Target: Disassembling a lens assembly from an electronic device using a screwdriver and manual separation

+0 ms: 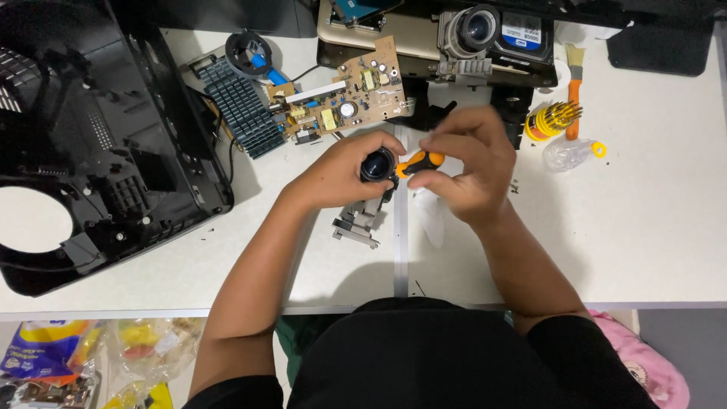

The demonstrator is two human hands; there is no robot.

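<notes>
Black housing shell (91, 151) at bench (651, 227) left; circuit board (341, 95) behind hands
Left hand (341, 170) fingers clamped on lens unit (377, 165), above bench centre
Right hand (466, 163) fingers clamped on orange screwdriver (421, 161), tip at lens unit: fastener step likely; next needs steady tip alignment

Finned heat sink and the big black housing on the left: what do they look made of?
The dark ribbed rectangular heat sink looks like metal, probably anodised aluminium: thin parallel fins, dull blue-grey sheen. The large black housing shell looks like moulded plastic: glossy surface, moulded ribs, screw bosses and a round cut-out.
</notes>
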